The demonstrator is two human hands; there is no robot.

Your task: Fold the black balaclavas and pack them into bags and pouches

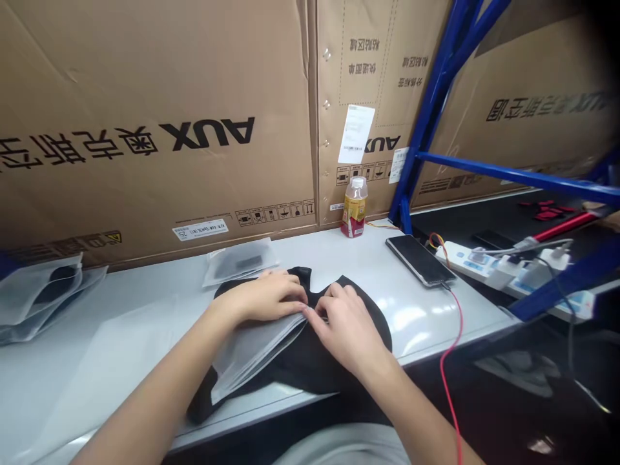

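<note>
A black fabric piece (368,320) lies on the white table (145,310) in front of me, hanging over the near edge. A stack of frosted plastic bags (252,352) rests on top of it. My left hand (268,297) lies on the bag stack's top edge, fingers curled and pinching it. My right hand (341,320) sits on the black fabric, its fingertips pressed against the same bag edge beside the left hand.
A packed bag (239,261) lies behind the fabric and more packed bags (41,294) lie at far left. A drink bottle (354,208) stands by the cardboard boxes (155,116). A phone (420,259) with red cable (453,349), a power strip (477,263) and blue rack (436,97) are right.
</note>
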